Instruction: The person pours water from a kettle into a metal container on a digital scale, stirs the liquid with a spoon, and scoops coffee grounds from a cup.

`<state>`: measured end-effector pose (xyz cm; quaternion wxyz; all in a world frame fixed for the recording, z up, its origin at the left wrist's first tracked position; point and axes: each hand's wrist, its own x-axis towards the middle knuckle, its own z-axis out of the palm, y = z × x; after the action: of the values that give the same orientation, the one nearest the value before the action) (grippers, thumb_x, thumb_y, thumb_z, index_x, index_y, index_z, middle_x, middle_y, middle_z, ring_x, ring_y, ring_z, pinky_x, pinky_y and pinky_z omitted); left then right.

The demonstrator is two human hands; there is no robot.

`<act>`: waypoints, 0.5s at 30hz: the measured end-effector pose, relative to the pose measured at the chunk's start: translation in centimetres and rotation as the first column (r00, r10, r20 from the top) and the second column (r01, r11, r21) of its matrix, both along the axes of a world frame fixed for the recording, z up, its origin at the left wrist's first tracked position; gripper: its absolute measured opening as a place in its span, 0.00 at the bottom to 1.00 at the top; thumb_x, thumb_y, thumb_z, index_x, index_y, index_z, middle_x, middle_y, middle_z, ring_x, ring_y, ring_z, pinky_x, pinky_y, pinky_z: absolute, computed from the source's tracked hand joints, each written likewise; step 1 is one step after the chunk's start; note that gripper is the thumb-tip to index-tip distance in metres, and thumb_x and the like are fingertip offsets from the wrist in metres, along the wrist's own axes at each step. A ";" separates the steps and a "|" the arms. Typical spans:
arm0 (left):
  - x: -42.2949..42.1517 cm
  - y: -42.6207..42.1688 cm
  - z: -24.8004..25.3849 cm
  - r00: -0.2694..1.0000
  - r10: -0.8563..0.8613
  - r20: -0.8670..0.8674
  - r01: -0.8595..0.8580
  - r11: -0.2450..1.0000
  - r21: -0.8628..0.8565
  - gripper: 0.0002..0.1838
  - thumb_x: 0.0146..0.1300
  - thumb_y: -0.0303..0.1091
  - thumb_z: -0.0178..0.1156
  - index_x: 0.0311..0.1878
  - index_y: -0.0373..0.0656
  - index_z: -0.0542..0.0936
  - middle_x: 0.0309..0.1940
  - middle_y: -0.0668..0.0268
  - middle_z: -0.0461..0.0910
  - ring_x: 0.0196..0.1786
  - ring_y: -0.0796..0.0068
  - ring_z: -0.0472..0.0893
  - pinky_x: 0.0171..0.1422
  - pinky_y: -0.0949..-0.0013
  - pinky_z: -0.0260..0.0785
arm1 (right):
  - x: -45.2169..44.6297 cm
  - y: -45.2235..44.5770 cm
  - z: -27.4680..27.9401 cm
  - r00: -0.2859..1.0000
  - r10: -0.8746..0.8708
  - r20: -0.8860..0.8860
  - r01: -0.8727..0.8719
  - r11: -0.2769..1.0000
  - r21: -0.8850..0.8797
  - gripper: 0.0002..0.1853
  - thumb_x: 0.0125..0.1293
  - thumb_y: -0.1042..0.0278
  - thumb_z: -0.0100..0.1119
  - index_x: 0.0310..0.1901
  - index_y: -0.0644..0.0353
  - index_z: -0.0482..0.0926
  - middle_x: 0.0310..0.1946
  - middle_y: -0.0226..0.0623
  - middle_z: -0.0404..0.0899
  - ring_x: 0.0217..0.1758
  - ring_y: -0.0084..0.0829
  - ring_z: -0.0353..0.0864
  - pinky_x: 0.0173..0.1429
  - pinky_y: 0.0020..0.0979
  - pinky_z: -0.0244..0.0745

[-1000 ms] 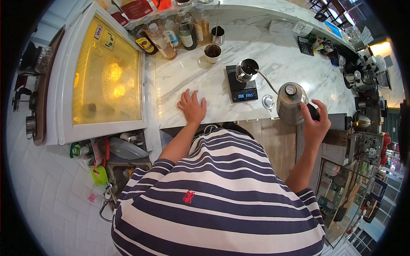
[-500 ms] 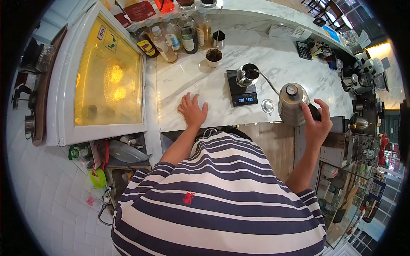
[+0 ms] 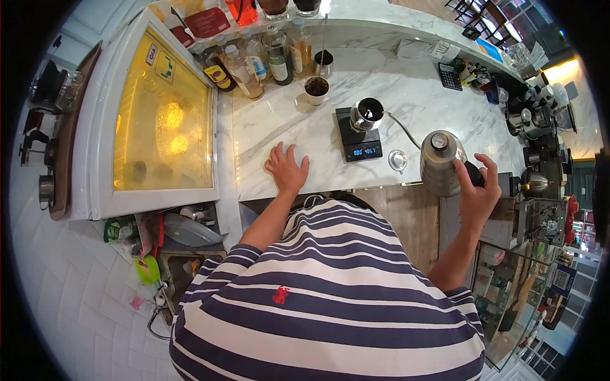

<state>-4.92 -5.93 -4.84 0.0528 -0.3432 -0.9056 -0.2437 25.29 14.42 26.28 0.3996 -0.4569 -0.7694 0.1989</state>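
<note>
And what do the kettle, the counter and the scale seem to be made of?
Kettle: satin metal, probably stainless steel, from its soft grey sheen. Counter: polished marble or a lookalike, glossy white with grey veins. Scale: possibly plastic, its case dark and smooth.

From my remote seat I have the scale (image 3: 353,138) on the worktop (image 3: 270,120), with a vessel (image 3: 364,122) standing on it. Just right of the scale's near end lies a lid (image 3: 398,160); farther right is the kettle (image 3: 437,173), in the right hand (image 3: 478,195), spout reaching left to the vessel. Left of the scale, the left hand (image 3: 288,169) rests on the worktop. I place the cup (image 3: 316,96) beyond the scale, leftward, the bottles (image 3: 277,62) farther left, the calculator (image 3: 450,76) far right.
</note>
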 end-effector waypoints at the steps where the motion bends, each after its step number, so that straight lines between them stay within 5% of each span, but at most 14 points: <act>1: 0.1 0.0 0.0 1.000 0.001 0.000 -0.001 1.000 0.000 0.32 0.61 0.51 0.70 0.66 0.47 0.79 0.74 0.51 0.68 0.78 0.47 0.61 0.76 0.35 0.48 | 0.0 0.0 0.0 1.000 0.007 0.002 -0.007 1.000 -0.007 0.18 0.62 0.68 0.80 0.51 0.59 0.83 0.20 0.24 0.71 0.24 0.13 0.68 0.30 0.18 0.60; 15: 0.0 0.0 0.0 1.000 0.005 0.011 -0.005 1.000 -0.008 0.32 0.61 0.51 0.70 0.66 0.48 0.79 0.74 0.52 0.67 0.78 0.47 0.61 0.76 0.36 0.48 | -1.1 0.7 0.9 0.999 0.015 -0.030 -0.015 1.000 0.000 0.19 0.62 0.68 0.80 0.52 0.60 0.82 0.20 0.26 0.71 0.25 0.13 0.68 0.30 0.18 0.61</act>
<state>-4.92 -5.95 -4.81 0.0471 -0.3400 -0.9076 -0.2416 24.20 15.08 27.19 0.4094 -0.4483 -0.7667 0.2087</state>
